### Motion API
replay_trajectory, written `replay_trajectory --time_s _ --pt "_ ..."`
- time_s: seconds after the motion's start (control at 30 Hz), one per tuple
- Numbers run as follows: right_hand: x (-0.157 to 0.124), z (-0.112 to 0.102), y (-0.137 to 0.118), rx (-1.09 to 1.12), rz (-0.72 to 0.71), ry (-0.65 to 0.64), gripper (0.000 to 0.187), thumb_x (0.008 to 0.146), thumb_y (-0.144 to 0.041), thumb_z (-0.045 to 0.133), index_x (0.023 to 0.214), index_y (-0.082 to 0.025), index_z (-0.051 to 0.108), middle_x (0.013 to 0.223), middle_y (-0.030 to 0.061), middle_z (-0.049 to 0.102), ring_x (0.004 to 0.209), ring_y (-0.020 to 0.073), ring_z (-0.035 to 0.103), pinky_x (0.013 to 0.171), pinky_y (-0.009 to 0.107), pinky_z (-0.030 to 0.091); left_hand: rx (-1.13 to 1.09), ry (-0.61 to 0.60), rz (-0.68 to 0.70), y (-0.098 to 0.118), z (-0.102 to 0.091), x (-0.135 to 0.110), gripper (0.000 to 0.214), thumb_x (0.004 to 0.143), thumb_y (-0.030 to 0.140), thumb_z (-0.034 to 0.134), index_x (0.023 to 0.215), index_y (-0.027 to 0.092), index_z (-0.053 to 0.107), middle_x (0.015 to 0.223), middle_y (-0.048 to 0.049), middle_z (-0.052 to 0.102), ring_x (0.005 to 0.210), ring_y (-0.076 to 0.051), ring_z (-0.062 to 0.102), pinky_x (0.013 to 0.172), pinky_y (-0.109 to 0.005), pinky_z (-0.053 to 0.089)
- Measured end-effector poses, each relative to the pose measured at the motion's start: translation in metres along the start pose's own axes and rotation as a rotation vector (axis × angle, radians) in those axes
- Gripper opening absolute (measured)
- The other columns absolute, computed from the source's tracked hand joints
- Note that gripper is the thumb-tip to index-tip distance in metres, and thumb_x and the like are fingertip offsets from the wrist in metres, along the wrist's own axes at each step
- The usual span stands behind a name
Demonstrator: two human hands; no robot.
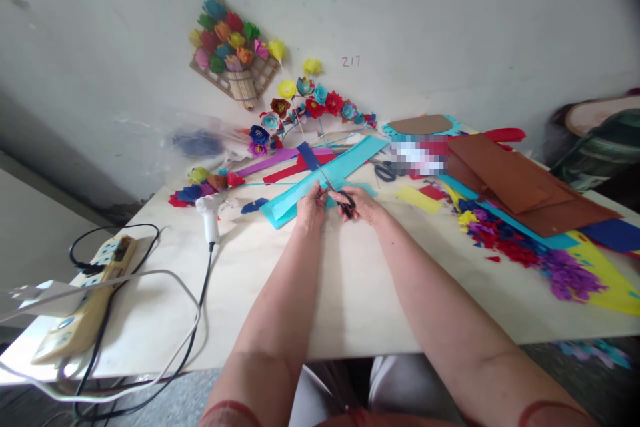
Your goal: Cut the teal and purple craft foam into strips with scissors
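Observation:
My right hand [364,203] is closed on black-handled scissors [341,195], whose blades point up and left into a long turquoise paper strip [325,180]. My left hand [311,207] pinches the same turquoise strip just left of the blades. Both hands meet over the middle of the pale wooden table [350,287]. The strip runs diagonally from near the table's centre toward the back right.
A white glue gun [209,213] lies left of my hands, its black cord running to a power strip [87,297]. Paper flowers [305,110] line the wall. Brown card sheets [515,183], coloured paper scraps [520,243] and a second pair of scissors [384,170] lie to the right.

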State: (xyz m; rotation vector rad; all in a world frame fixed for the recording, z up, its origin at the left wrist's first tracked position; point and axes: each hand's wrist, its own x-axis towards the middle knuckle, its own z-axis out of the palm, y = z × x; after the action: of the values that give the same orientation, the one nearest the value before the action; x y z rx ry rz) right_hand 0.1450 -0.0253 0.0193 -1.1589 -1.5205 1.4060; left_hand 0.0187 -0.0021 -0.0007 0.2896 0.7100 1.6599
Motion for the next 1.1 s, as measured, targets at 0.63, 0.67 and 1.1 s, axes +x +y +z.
replay_trajectory --time_s 0.63,0.67,1.1 --pt "-0.0017 0.0019 -0.0018 -0.02 -0.005 0.002 0.039 0.069 -0.048 0.069 0.063 -0.016 0.047 0.049 -0.0005 0.058 0.032 0.0069 0.049 0.027 0.016 0.023 -0.05 0.014 0.015 -0.0018 -0.0038 0.0066 0.011 0.073 0.004 0.056 0.069 0.014 0.056 0.068 -0.0028 0.061 0.073 -0.013 0.062 0.082 -0.028 0.05" --pt "-0.0017 0.0022 -0.0019 -0.022 -0.005 0.003 0.039 0.069 -0.048 0.069 0.063 -0.016 0.047 0.049 -0.0005 0.058 0.032 0.0069 0.049 0.028 0.016 0.023 -0.049 0.017 0.013 -0.0018 -0.0035 0.0062 0.01 0.073 0.003 0.056 0.069 0.013 0.056 0.069 -0.0029 0.061 0.073 -0.013 0.062 0.081 -0.028 0.05" --pt "0.0018 0.0035 0.0032 -0.031 -0.008 0.023 0.035 0.07 -0.044 0.069 0.063 -0.017 0.046 0.047 -0.0031 0.056 0.031 0.0063 0.048 0.029 0.016 0.024 -0.029 0.038 -0.002 -0.0017 -0.0008 0.0047 0.014 0.073 0.001 0.055 0.065 0.013 0.056 0.064 -0.0023 0.061 0.075 -0.013 0.064 0.078 -0.025 0.051"
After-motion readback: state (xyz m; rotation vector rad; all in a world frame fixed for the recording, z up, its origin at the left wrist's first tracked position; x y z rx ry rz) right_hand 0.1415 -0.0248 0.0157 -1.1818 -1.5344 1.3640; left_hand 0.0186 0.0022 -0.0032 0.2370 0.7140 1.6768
